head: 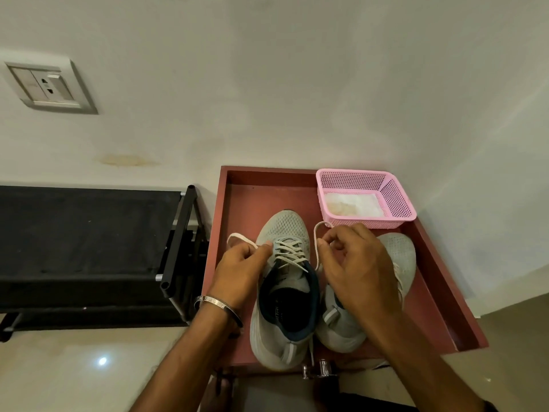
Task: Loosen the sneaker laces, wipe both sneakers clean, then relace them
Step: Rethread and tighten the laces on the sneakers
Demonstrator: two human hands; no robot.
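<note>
On the reddish-brown tray (pixel 439 281) set against a pale wall, two grey mesh sneakers sit side by side, toes toward the wall. Left sneaker (pixel 282 292): dark blue collar, opening facing up, cream laces (pixel 289 254) crossed over the tongue. Right sneaker (pixel 398 257): largely covered by the right hand and forearm, toe and heel showing.

Left hand (pixel 240 269): fingers curled together, thumb and forefinger pinched on one lace end, which loops out to the left of the shoe's forefoot. A metal bangle (pixel 219 306) sits on that wrist.

Right hand (pixel 353 263): fingers bent inward, tips pinched on the other lace end, which arcs up toward the basket and trails down beside the left sneaker's collar. Both hands flank the left sneaker's lacing.

Pink perforated basket (pixel 398 200) in the tray's far right corner, just beyond the right sneaker's toe; a white cloth (pixel 356 205) lies inside it.

Left of the tray: a black rack (pixel 89 242) with dark fabric shelves. Wall socket plate (pixel 49 86) at upper left. Glossy light floor below.
</note>
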